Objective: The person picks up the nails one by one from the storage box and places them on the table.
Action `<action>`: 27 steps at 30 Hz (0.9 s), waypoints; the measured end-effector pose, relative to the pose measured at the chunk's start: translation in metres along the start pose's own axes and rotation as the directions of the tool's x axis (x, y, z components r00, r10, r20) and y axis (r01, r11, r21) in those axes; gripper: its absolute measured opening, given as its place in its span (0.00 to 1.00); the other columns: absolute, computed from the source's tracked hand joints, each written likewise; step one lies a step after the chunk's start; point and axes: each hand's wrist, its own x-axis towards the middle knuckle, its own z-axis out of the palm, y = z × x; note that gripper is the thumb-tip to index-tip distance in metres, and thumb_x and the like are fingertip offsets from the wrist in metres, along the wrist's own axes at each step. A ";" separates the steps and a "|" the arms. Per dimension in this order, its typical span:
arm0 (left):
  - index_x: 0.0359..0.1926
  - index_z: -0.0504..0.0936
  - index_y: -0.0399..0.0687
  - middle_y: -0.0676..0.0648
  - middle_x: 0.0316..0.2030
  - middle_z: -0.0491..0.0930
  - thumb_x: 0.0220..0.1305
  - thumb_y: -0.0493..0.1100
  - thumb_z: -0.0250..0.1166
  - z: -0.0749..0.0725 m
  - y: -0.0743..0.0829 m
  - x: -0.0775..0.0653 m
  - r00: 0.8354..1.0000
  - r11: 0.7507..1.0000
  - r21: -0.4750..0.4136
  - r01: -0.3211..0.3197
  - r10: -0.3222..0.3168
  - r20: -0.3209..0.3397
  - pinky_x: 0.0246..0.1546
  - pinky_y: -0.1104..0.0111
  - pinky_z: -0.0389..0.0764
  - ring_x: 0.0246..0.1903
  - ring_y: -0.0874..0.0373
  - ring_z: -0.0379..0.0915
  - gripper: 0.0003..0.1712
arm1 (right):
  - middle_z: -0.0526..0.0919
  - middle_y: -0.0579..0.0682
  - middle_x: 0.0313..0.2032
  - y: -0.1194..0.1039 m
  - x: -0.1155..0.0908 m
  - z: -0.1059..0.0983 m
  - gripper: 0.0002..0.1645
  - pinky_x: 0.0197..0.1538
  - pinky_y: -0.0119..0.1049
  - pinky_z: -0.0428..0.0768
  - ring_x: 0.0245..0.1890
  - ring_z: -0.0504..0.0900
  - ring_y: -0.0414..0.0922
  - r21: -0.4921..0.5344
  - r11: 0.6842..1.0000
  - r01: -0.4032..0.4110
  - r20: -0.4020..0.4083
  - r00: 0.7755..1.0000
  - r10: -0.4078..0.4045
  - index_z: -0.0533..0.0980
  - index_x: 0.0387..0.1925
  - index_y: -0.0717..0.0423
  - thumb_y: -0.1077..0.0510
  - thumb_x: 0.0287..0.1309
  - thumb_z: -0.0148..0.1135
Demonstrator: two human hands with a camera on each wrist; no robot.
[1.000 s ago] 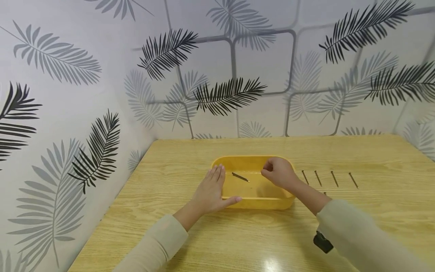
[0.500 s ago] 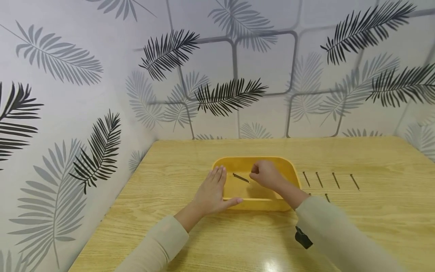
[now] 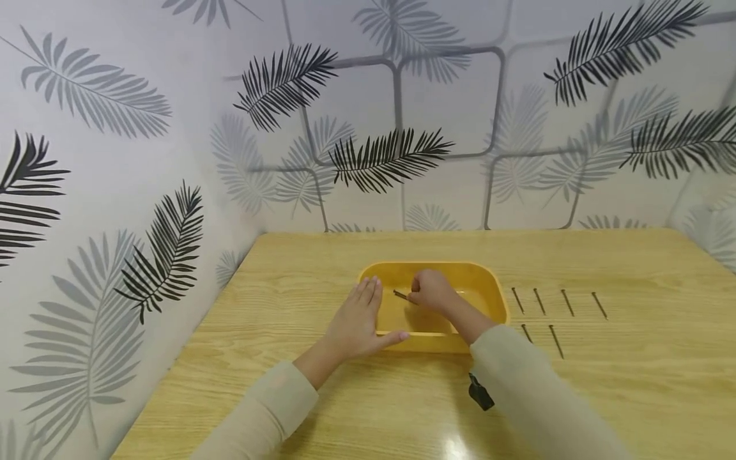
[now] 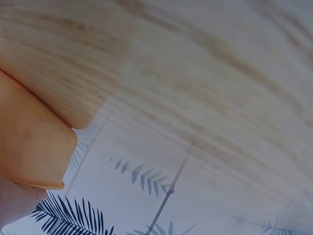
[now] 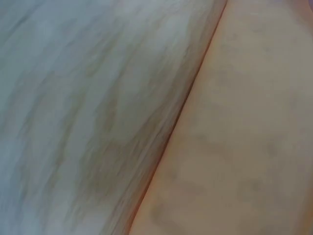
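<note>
A yellow-orange plastic tray [image 3: 425, 345] stands on the wooden table. My left hand [image 3: 355, 324] lies over its left end, fingers straight and thumb stretched along the front rim. Inside the tray, a pair of thin dark screws [image 3: 400, 294] lie close together. My right hand [image 3: 435, 292] reaches into the tray with curled fingers, its fingertips right at the screws' pointed ends and hiding them; I cannot tell whether it pinches one. The left wrist view has the tray's outer wall [image 4: 36, 132] and part of the left hand [image 4: 19, 201]. The tray's side [image 5: 234, 122] fills the right wrist view's right half.
On the table [image 3: 299, 275], right of the tray, several screws [image 3: 567, 302] lie in a spaced row. Nearer the front are two more screws [image 3: 556, 341], one partly behind the right sleeve [image 3: 535, 383]. A leaf-patterned wall [image 3: 368, 211] rises behind the table.
My right hand has moved left inside the tray, from its right part to the pair of screws. Its sleeve has uncovered the front screws on the table. The left hand stays put.
</note>
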 end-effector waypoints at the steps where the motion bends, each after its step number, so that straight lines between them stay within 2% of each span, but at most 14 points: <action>1: 0.68 0.48 0.27 0.32 0.70 0.48 0.47 0.85 0.19 0.000 0.000 0.000 1.000 1.000 -0.004 -0.002 0.002 0.000 0.71 0.57 0.47 0.71 0.42 0.41 0.70 | 0.63 0.44 0.11 0.009 0.008 0.007 0.21 0.19 0.28 0.58 0.14 0.56 0.37 -0.017 0.999 0.039 -0.015 0.999 -0.039 0.67 0.10 0.56 0.59 0.53 0.63; 5: 0.68 0.49 0.27 0.32 0.70 0.49 0.44 0.85 0.16 0.001 0.001 0.001 1.000 1.000 -0.001 0.002 -0.002 0.005 0.71 0.56 0.47 0.71 0.41 0.42 0.72 | 0.74 0.46 0.14 0.032 0.034 0.029 0.15 0.22 0.31 0.70 0.16 0.66 0.40 -0.113 0.994 0.006 0.031 1.000 -0.002 0.76 0.14 0.56 0.55 0.51 0.65; 6: 0.68 0.48 0.27 0.33 0.70 0.49 0.44 0.85 0.16 0.001 0.002 0.001 1.000 1.000 0.000 0.004 -0.004 0.008 0.71 0.56 0.47 0.71 0.42 0.42 0.72 | 0.78 0.47 0.17 0.032 0.032 0.029 0.14 0.24 0.33 0.73 0.18 0.69 0.40 -0.134 0.991 0.020 0.025 1.000 -0.017 0.78 0.17 0.57 0.54 0.51 0.65; 7: 0.68 0.49 0.27 0.33 0.70 0.49 0.45 0.85 0.17 0.001 0.002 0.001 1.000 1.000 -0.002 0.004 -0.004 0.008 0.71 0.57 0.47 0.71 0.42 0.42 0.71 | 0.78 0.47 0.17 0.037 0.036 0.033 0.14 0.24 0.34 0.73 0.18 0.69 0.41 -0.146 0.989 0.019 0.030 0.999 -0.015 0.78 0.17 0.57 0.54 0.51 0.65; 8: 0.68 0.48 0.27 0.33 0.70 0.49 0.46 0.85 0.18 0.000 0.002 0.001 1.000 1.000 -0.003 0.003 -0.003 0.011 0.71 0.57 0.47 0.71 0.42 0.42 0.71 | 0.79 0.49 0.17 0.035 0.038 0.033 0.13 0.25 0.36 0.74 0.18 0.70 0.42 -0.159 0.987 -0.023 0.059 0.998 0.033 0.79 0.18 0.59 0.56 0.51 0.65; 9: 0.68 0.49 0.27 0.33 0.70 0.49 0.47 0.85 0.19 0.000 0.003 0.001 1.000 1.000 -0.004 0.002 -0.002 0.012 0.71 0.56 0.47 0.71 0.42 0.42 0.70 | 0.78 0.49 0.16 0.036 0.040 0.035 0.13 0.24 0.36 0.73 0.17 0.68 0.42 -0.165 0.986 -0.025 0.062 0.997 0.035 0.79 0.16 0.59 0.56 0.50 0.65; 10: 0.68 0.48 0.27 0.33 0.70 0.48 0.47 0.85 0.19 -0.001 0.003 0.001 1.000 1.000 -0.006 0.001 -0.001 0.012 0.71 0.56 0.47 0.71 0.42 0.42 0.70 | 0.75 0.47 0.14 0.044 0.044 0.039 0.14 0.22 0.35 0.71 0.16 0.66 0.41 -0.155 0.988 0.015 0.040 0.999 -0.009 0.78 0.14 0.58 0.56 0.50 0.65; 13: 0.68 0.48 0.27 0.33 0.70 0.48 0.47 0.85 0.19 -0.002 0.004 0.001 1.000 1.000 -0.004 0.000 0.000 0.012 0.71 0.56 0.47 0.71 0.42 0.42 0.70 | 0.73 0.47 0.14 0.038 0.045 0.035 0.12 0.23 0.35 0.70 0.17 0.65 0.42 -0.176 0.984 -0.023 0.060 0.998 0.034 0.76 0.13 0.59 0.61 0.47 0.62; 16: 0.68 0.48 0.27 0.33 0.70 0.48 0.45 0.85 0.15 -0.002 0.004 0.001 1.000 1.000 -0.001 -0.001 0.001 0.007 0.71 0.56 0.48 0.71 0.42 0.42 0.72 | 0.73 0.50 0.18 0.019 0.031 0.022 0.09 0.25 0.35 0.69 0.20 0.66 0.44 -0.193 0.980 -0.054 0.060 0.996 0.066 0.73 0.15 0.61 0.66 0.46 0.57; 17: 0.68 0.49 0.27 0.33 0.70 0.48 0.44 0.85 0.15 -0.002 0.003 0.001 1.000 1.000 0.000 -0.003 0.003 0.005 0.71 0.56 0.48 0.71 0.42 0.42 0.72 | 0.73 0.52 0.20 0.006 0.022 0.014 0.07 0.27 0.36 0.69 0.22 0.66 0.45 -0.212 0.972 -0.099 0.080 0.990 0.118 0.72 0.17 0.62 0.68 0.46 0.55; 19: 0.68 0.49 0.27 0.32 0.70 0.48 0.44 0.85 0.15 -0.002 0.003 0.001 1.000 1.000 -0.002 -0.004 0.004 0.001 0.71 0.56 0.48 0.71 0.42 0.42 0.72 | 0.71 0.52 0.21 -0.001 0.013 0.009 0.07 0.27 0.34 0.66 0.22 0.65 0.45 -0.220 0.971 -0.097 0.064 0.992 0.113 0.69 0.17 0.61 0.70 0.46 0.54; 23: 0.68 0.49 0.27 0.32 0.70 0.48 0.45 0.85 0.16 -0.002 0.003 0.001 1.000 1.000 -0.008 -0.006 0.006 -0.003 0.71 0.56 0.48 0.71 0.41 0.42 0.71 | 0.67 0.50 0.20 -0.008 0.003 0.007 0.12 0.27 0.32 0.62 0.23 0.62 0.45 -0.254 0.964 -0.082 0.044 0.994 0.096 0.64 0.15 0.57 0.71 0.45 0.53; 27: 0.68 0.49 0.27 0.33 0.70 0.49 0.50 0.84 0.23 -0.002 0.004 0.001 1.000 1.000 -0.010 -0.003 0.003 -0.002 0.71 0.56 0.48 0.71 0.42 0.42 0.68 | 0.66 0.50 0.20 -0.009 0.003 0.009 0.13 0.25 0.31 0.61 0.22 0.62 0.44 -0.260 0.961 -0.091 0.057 0.992 0.110 0.64 0.14 0.56 0.71 0.45 0.53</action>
